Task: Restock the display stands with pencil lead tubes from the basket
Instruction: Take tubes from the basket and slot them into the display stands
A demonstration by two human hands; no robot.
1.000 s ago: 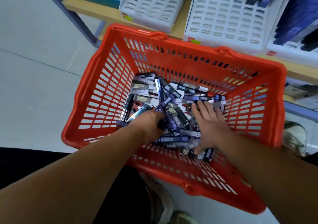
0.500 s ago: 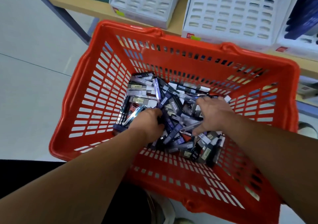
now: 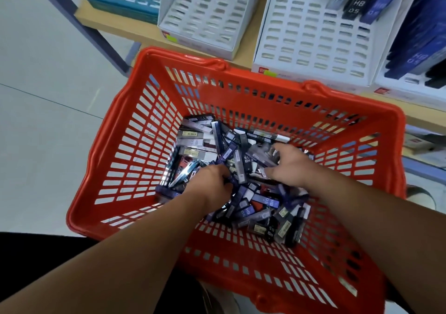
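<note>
Single head-worn wide-angle view, looking forward and steeply down from above the person's own forearms. The red basket [image 3: 253, 81] fills the centre at close range, far rim toward 12 o'clock, near rim cut by the frame edge at 5 o'clock. The forearms enter from 7 and 4 o'clock; left hand [image 3: 212, 181] and right hand [image 3: 289, 166] meet over the pencil lead tubes [image 3: 263, 207] near mid-frame. White display stands [image 3: 311, 36] on a wooden shelf [image 3: 115, 21] sit farther off, 12 to 2 o'clock. Pale floor [image 3: 48, 120] spans 9 to 11 o'clock
</note>
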